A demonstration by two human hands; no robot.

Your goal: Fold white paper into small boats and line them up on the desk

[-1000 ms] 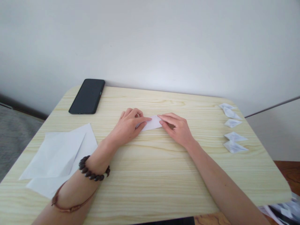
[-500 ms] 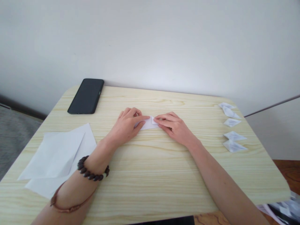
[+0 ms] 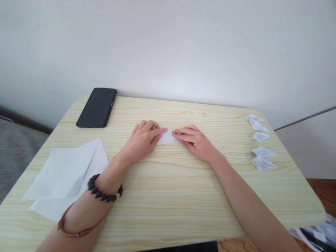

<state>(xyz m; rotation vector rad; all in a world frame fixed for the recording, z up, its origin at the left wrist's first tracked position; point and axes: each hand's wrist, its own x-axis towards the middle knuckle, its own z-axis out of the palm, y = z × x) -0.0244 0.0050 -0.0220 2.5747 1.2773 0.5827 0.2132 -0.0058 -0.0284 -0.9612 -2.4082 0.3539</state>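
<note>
A small folded strip of white paper [image 3: 166, 138] lies flat in the middle of the light wooden table [image 3: 168, 196]. My left hand [image 3: 143, 140] rests on its left end, fingers curled and the forefinger pressing the paper down. My right hand [image 3: 197, 140] lies on the right end, fingers together, pressing a small flap folded over toward the middle. The fingertips of both hands nearly meet over the strip. A dark bead bracelet [image 3: 103, 192] and a brown cord sit on my left wrist.
A black phone [image 3: 97, 107] lies face down at the table's back left. Loose white sheets [image 3: 67, 175] overlap at the left front. Several small folded paper pieces [image 3: 259, 143] line the right edge. A plain wall rises behind the table.
My right hand has folded the strip's right end over toward the middle, so the visible paper is shorter. My left hand has stayed where it was, holding the strip down.
</note>
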